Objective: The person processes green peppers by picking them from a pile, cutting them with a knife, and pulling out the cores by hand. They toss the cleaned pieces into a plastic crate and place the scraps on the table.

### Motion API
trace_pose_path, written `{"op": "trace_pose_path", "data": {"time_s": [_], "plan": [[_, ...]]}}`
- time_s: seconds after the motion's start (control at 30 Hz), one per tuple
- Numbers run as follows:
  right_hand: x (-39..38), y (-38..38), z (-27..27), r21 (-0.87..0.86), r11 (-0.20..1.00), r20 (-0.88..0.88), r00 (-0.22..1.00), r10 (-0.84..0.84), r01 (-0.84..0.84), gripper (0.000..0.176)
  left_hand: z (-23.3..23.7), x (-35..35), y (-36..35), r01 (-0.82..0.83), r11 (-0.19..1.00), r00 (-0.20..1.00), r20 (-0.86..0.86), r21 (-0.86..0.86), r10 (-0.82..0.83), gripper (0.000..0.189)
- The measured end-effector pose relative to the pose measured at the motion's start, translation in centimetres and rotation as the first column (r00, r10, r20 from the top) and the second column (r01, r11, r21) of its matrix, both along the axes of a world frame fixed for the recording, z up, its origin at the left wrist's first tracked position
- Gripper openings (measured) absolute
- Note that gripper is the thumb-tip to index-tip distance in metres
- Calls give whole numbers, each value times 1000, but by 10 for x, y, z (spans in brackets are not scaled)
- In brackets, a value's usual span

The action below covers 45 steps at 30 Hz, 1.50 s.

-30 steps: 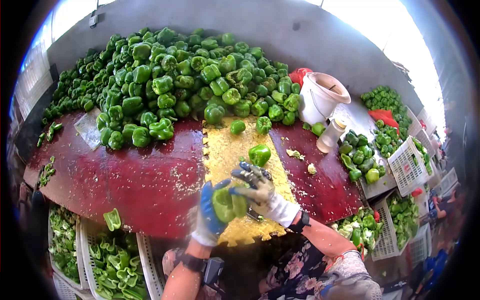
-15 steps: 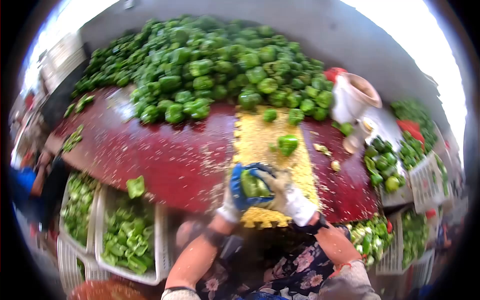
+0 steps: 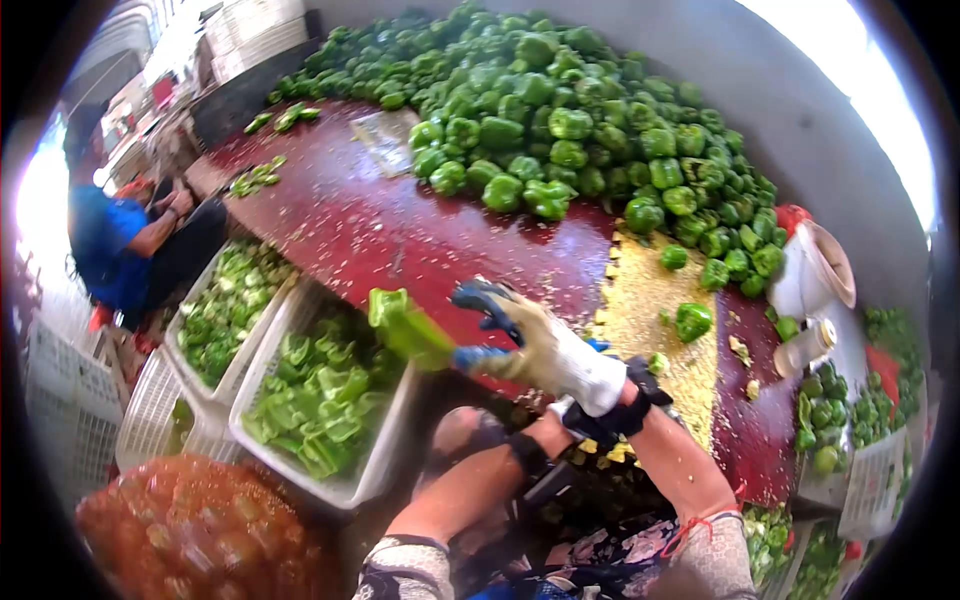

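Observation:
My right hand [image 3: 535, 345], in a pale glove with blue fingers, reaches left across my body with its fingers spread. At its lower fingertips is a blurred, hollow piece of green bell pepper [image 3: 408, 332], over the near edge of the red table [image 3: 460, 240]. Mostly hidden behind the right hand and wrist is my left hand [image 3: 599, 345]; only a bit of blue glove shows, and its fingers are covered. Below and left of the pepper piece stands a white crate [image 3: 350, 492] of cut green peppers.
Whole green peppers [image 3: 570, 125] are heaped at the table's back. A seed-strewn yellow mat [image 3: 650, 285] bears a single pepper [image 3: 692, 321]. Another crate [image 3: 228, 378] stands farther left, near a seated person in blue [image 3: 125, 235]. A red bag [image 3: 200, 525] lies lower left.
My hands were together around a pepper over the yellow mat. The right hand has swung left with the pepper piece and spread its fingers. The view has turned left.

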State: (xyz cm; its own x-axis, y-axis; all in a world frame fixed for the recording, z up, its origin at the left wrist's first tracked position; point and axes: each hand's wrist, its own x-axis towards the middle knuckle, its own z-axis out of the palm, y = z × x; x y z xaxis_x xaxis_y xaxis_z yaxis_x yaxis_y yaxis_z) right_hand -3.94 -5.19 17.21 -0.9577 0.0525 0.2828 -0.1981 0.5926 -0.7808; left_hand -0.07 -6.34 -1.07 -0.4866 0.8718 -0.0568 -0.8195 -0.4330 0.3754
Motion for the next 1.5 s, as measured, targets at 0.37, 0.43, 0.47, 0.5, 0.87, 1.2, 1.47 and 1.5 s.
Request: {"op": "trace_pose_path", "data": {"time_s": [0.37,0.43,0.47,0.5,0.87,1.2,1.47,1.5], "plan": [[-169,-35,-77,311,945,568,817,-96,-106,74,-9,52,-9,283,949,939,241,-141,-244,41],[-177,-37,-85,202,958,572,818,53,-204,75,-11,52,-5,339,929,914,285,-148,-288,39],[-175,-37,-97,95,946,445,863,238,-310,75,-10,52,-2,365,919,904,294,-150,-311,39],[-177,-39,-114,91,954,323,915,243,-285,75,-10,50,1,386,909,893,312,-156,-325,38],[-277,198,-89,746,549,38,799,-600,377,89,-22,45,28,548,812,804,397,-201,-444,33],[-221,242,-100,798,592,194,880,-433,115,79,-15,37,48,560,773,821,328,-299,-467,30],[-86,249,-69,750,659,481,725,-493,-49,86,17,15,27,753,538,230,-615,-379,-755,46],[-70,256,-78,725,688,494,712,-498,-22,87,31,2,21,683,587,149,-703,-435,-695,46]]}}
